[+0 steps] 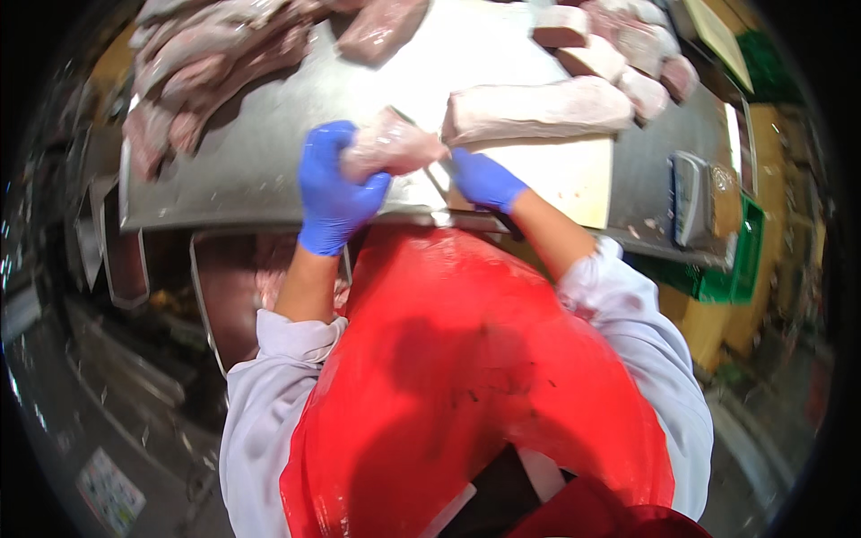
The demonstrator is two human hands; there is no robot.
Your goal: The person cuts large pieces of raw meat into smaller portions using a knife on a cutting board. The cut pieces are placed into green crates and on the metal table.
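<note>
My left hand (334, 188) is curled tight around a pale piece of meat (387, 146), lifting it just above the near edge of the steel bench (260, 161) so its underside is exposed. My right hand (484, 179) is closed around a knife (439, 175), I judge, with the blade tucked against the piece beside the white cutting board (574, 175), where a long slab (538, 109) lies.

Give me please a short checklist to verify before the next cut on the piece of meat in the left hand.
1. Left hand holds the piece of meat firmly: ok.
2. Both hands wear blue gloves: ok.
3. Knife blade position in the right hand: cannot tell, mostly hidden.
4. Left fingers away from the blade: cannot tell.
5. Long cut of meat lies steady on the cutting board: ok.
6. Red apron covers the body: ok.
</note>
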